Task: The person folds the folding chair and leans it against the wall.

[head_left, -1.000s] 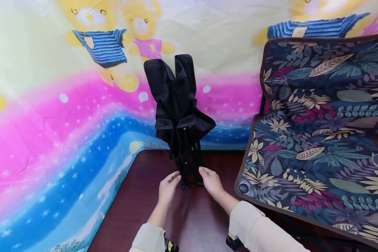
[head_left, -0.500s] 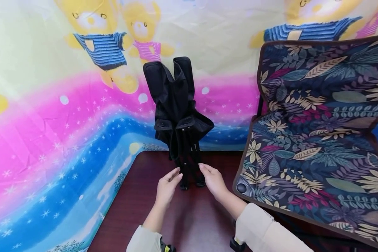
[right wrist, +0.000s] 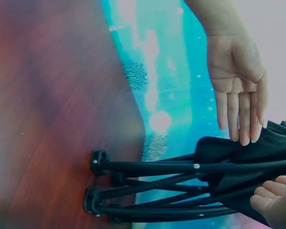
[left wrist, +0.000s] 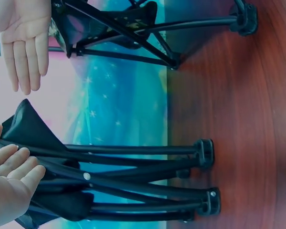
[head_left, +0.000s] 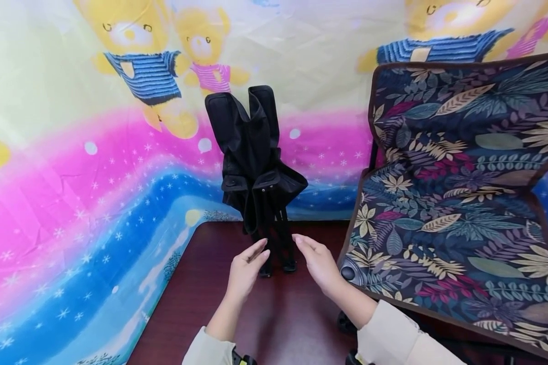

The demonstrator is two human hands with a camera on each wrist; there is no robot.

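A folded black folding chair [head_left: 251,147] stands upright near the back edge of the table, its fabric bunched around the frame. Its thin legs [left wrist: 148,186] and plastic feet [right wrist: 99,162] show in both wrist views. In the head view, my left hand [head_left: 246,268] is in front of the chair's lower left side, fingers extended. My right hand [head_left: 319,263] is at the lower right, palm turned inward and fingers loosely straight. Neither hand holds anything. Both appear a little apart from the chair.
An unfolded chair [head_left: 456,213] with dark leaf-patterned fabric stands to the right. The reddish-brown tabletop [head_left: 178,309] lies below my hands. Behind it hangs a colourful backdrop [head_left: 96,203] printed with bears and snowflakes.
My right hand has shifted slightly to the right, away from the chair's legs. My left hand has moved slightly right, overlapping the legs more. The black chair stays in place.
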